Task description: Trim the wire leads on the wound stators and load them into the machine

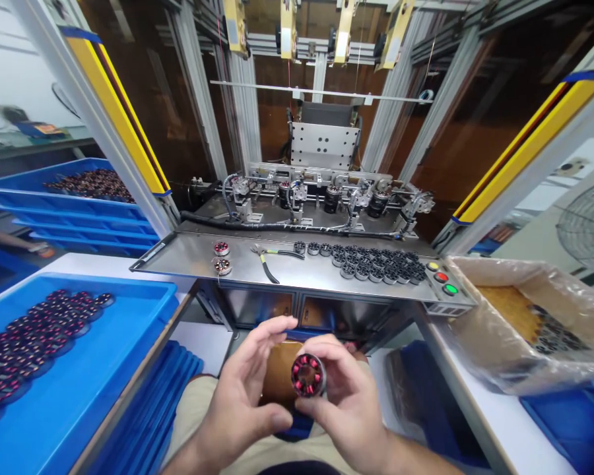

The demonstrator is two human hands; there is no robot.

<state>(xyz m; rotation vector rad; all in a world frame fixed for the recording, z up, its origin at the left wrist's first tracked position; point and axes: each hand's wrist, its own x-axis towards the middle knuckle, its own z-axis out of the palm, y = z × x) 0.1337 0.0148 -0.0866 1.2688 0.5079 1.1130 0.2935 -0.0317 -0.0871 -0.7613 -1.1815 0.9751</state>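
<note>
So my right hand has a pink-coiled ring pinched between thumb and fingers, right above my lap, while my left hand is free and loosely cupped just beside it. Off to my left there's a blue tray with a big spread of similar coiled parts, and on my right a plastic-lined box with small dark parts covering some of the bottom. Past those, pliers lie splayed on the steel ledge between two loose coiled rings and a crowd of black rings, with a black cable running across in front of the machine fixtures.
</note>
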